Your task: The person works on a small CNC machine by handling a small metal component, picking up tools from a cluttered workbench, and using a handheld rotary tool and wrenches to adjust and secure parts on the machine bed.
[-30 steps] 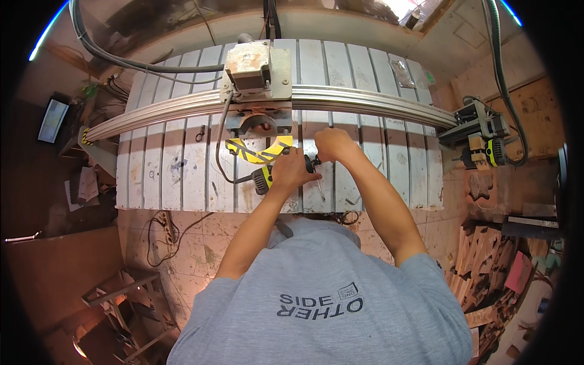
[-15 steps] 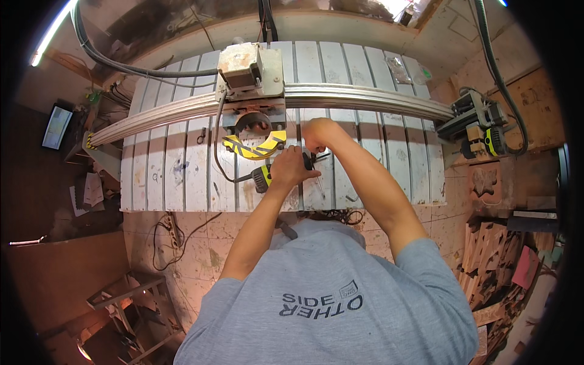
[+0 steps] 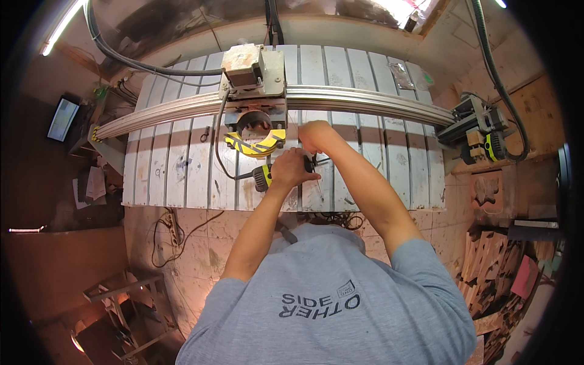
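My left hand (image 3: 288, 168) is wrapped round a corded power tool with a yellow-green and black body (image 3: 262, 177), which lies low over the slatted white machine bed (image 3: 225, 198). The tool's black front end (image 3: 309, 163) shows past my fingers, and a thin dark rod (image 3: 323, 160) sticks out near it. Just beyond that end, my right hand (image 3: 314, 136) is closed with its fingers curled downward; whatever it grips is hidden beneath it. Close ahead of both hands, a yellow-and-black striped ring clamp (image 3: 255, 146) hangs from the gantry carriage (image 3: 252, 76).
A metal gantry rail (image 3: 365, 100) crosses the bed beyond my hands. From the tool, a black cable (image 3: 218, 146) loops up to the carriage. A small bent metal piece (image 3: 349, 201) lies near the front edge. To the right stand a motor unit (image 3: 483, 143) and stacked wood pieces (image 3: 483, 261).
My right hand has shifted slightly left and stays curled. The left hand keeps its hold on the power tool. The whole view has tilted a little.
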A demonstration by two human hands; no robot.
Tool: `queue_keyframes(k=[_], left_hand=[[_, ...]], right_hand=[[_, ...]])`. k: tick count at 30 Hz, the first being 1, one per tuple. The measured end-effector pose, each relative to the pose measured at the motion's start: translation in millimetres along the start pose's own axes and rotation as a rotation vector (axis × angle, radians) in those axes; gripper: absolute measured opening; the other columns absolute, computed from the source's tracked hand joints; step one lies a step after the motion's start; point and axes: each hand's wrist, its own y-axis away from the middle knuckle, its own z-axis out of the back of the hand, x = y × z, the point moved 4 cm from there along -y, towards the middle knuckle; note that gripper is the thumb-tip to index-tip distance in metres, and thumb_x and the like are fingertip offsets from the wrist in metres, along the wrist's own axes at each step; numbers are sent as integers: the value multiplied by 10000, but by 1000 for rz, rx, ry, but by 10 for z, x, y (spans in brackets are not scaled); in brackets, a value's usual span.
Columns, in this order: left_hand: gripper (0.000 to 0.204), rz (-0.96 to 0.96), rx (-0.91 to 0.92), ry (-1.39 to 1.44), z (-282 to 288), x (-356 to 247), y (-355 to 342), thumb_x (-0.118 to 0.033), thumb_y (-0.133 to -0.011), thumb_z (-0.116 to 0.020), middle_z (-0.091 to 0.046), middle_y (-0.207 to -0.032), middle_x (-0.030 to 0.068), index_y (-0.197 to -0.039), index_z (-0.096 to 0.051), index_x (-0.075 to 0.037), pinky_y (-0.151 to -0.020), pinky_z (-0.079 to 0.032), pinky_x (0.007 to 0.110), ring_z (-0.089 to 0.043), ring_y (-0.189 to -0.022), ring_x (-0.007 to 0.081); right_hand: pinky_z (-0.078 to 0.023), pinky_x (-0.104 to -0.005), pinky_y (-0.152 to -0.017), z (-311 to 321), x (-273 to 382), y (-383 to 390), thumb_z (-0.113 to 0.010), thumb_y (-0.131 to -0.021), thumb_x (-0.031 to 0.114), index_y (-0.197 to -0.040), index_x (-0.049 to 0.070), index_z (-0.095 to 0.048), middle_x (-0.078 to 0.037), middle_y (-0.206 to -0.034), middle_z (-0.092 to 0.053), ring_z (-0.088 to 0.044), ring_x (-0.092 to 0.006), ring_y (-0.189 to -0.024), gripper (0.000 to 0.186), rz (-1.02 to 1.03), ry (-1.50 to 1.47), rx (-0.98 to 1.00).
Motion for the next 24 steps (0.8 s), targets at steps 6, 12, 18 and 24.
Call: queue_keyframes(k=[6, 12, 18, 24], left_hand=[[744, 44, -26, 66, -29, 67, -107, -576, -626, -823, -637, -1091, 171, -1048, -596, -6, -887, -533, 435, -625, -1065, 332], [810, -20, -88, -2, -8, 5, -79, -636, -622, -816, -629, -1073, 165, -1058, -591, 9, -912, -509, 424, -597, -1058, 328], [726, -135, -116, -21, 52, -28, -38, -618, -683, -792, -617, -1117, 121, -1189, -635, -122, -928, -492, 417, -586, -1078, 309], [597, -237, -160, -84, 43, -95, -47, -580, -718, -781, -605, -1120, 87, -1133, -691, -160, -953, -467, 429, -579, -1085, 299]], right_hand=[[-578, -423, -663, -585, 192, 743, -614, -834, 112, -803, 44, -718, -176, -807, -714, -722, -341, -762, 129, -77, -91, -637], [-515, -539, -700, -1280, 110, 1089, -518, -941, 125, -998, 6, -594, -249, -835, -679, -664, -465, -801, 152, -251, -582, -768], [-500, -523, -748, -1600, -778, 1572, -514, -972, 163, -1029, 0, -620, -241, -946, -674, -653, -440, -852, 202, -649, -763, -985], [-495, -483, -817, -2243, -1532, 1763, -579, -936, 115, -1010, 4, -629, -191, -1019, -641, -616, -416, -949, 142, -872, -724, -946]])
